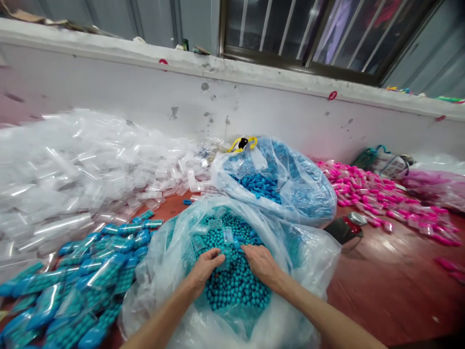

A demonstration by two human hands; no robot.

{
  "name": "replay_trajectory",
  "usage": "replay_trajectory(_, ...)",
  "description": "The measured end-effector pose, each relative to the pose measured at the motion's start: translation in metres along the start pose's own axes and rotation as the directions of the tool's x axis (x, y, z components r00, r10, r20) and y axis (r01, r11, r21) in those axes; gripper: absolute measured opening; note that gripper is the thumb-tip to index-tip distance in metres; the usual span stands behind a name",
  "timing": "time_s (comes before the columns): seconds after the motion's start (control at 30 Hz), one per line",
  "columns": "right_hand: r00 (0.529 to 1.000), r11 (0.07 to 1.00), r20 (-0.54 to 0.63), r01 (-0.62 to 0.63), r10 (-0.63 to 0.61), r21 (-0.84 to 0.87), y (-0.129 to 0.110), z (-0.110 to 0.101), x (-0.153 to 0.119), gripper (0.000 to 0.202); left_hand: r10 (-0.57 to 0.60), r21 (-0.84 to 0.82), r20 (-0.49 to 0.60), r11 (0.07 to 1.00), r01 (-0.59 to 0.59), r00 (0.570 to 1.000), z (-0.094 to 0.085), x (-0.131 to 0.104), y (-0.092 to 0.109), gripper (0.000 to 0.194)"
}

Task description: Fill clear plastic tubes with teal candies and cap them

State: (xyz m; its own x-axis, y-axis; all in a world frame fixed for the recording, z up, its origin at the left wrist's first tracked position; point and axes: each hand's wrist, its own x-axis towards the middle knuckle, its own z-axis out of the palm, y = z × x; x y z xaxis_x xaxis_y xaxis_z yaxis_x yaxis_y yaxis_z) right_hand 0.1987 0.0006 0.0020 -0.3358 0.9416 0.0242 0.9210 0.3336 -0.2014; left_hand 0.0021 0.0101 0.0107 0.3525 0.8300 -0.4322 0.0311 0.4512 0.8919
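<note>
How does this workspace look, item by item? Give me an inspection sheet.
Surface: red work surface, bare patch at right.
Job's things: teal beads in an open plastic bag; blue pieces in another bag behind; clear containers heaped at left; bead-filled containers nearer.
Clutter: pink pieces spread at right; dark object with a metallic top; yellow-and-black item.
Grippers: bare hands; left hand over the beads, right hand with fingertips at a blue piece; grips unclear.
Cables: nothing seen clearly.
Surroundings: marked white wall, barred window.
</note>
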Motion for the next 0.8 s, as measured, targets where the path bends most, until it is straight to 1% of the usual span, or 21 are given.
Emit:
replay_trajectory(0.1,0.999,0.998,0.048,-0.024,0.021,0.062,0.000,-0.004,-0.008,0.028,0.041,0.042,-0.052,0.998,-0.038,0.998,-0.002,-0.010,0.004,0.032)
replay_trajectory(0.17,0.995,0.999,0.097,-0.025,0.021,0.037,-0.001,-0.007,-0.013,0.030,0.066,0.080,-0.072,0.995,-0.060,0.995,-0.002,-0.014,0.006,0.030)
replay_trajectory(0.23,0.989,1.000,0.146,-0.025,0.027,-0.016,-0.002,-0.011,-0.017,0.031,0.065,0.101,-0.091,0.993,-0.056,0.994,-0.003,-0.017,0.007,0.030)
replay_trajectory(0.3,0.985,0.999,0.170,-0.037,0.038,-0.008,-0.004,-0.015,-0.017,0.030,0.060,0.106,-0.115,0.993,-0.047,0.992,-0.003,-0.017,0.006,0.032)
replay_trajectory(0.37,0.984,0.995,0.167,-0.072,0.061,0.062,-0.006,-0.018,-0.012,0.028,0.057,0.094,-0.122,0.995,-0.045,0.991,-0.003,-0.016,0.004,0.034)
replay_trajectory(0.4,0.984,0.992,0.161,-0.092,0.077,0.088,-0.008,-0.017,-0.008,0.027,0.051,0.084,-0.108,0.996,-0.042,0.993,-0.003,-0.015,0.003,0.035)
replay_trajectory(0.5,0.985,0.990,0.126,-0.129,0.120,0.063,-0.016,-0.009,0.006,0.025,0.044,0.054,-0.043,0.998,-0.042,0.998,-0.002,-0.011,-0.004,0.034)
replay_trajectory(0.57,0.988,0.991,0.096,-0.125,0.120,0.044,-0.021,-0.001,0.012,0.020,0.057,0.057,-0.018,0.997,-0.055,0.998,-0.002,-0.008,-0.009,0.032)
replay_trajectory(0.6,0.989,0.990,0.084,-0.124,0.118,0.063,-0.023,0.002,0.014,0.019,0.062,0.061,-0.009,0.996,-0.062,0.998,-0.002,-0.006,-0.011,0.031)
replay_trajectory(0.63,0.990,0.987,0.074,-0.124,0.116,0.103,-0.023,0.002,0.015,0.019,0.067,0.068,-0.002,0.995,-0.067,0.998,-0.002,-0.004,-0.014,0.030)
replay_trajectory(0.7,0.993,0.964,0.065,-0.111,0.098,0.241,-0.024,-0.001,0.015,0.022,0.081,0.096,0.010,0.992,-0.082,0.997,-0.003,-0.002,-0.018,0.029)
replay_trajectory(0.8,0.999,0.881,0.045,-0.048,0.030,0.471,-0.028,-0.015,0.012,0.026,0.120,0.152,0.015,0.981,-0.121,0.993,-0.003,-0.001,-0.021,0.027)
